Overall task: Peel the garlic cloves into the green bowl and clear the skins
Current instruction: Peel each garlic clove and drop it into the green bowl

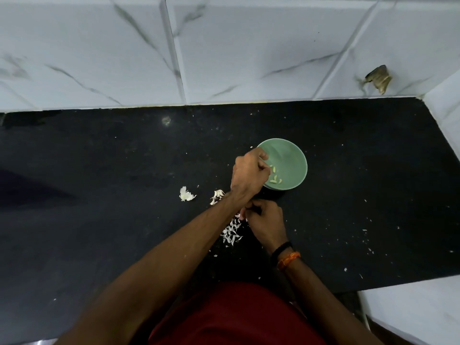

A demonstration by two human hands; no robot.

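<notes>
A green bowl (291, 158) stands on the black counter (99, 170), with several peeled garlic cloves (275, 179) lying inside it. My left hand (249, 174) hovers over the bowl's left rim, its fingers curled above the cloves; nothing shows in its grip. Just below it, my right hand (267, 224) has its fingers curled round a small pale piece of garlic (239, 216), partly hidden behind my left forearm. A heap of white garlic skins (231, 234) lies under the forearm. Unpeeled garlic pieces sit at left (186, 194) and next to my left wrist (217, 195).
Small skin flecks (368, 245) are scattered over the counter's right side. White marble-look tiles (224, 51) form the back wall, and a tiled ledge (445, 113) closes the right end. A chipped hole (378, 77) marks the wall at right.
</notes>
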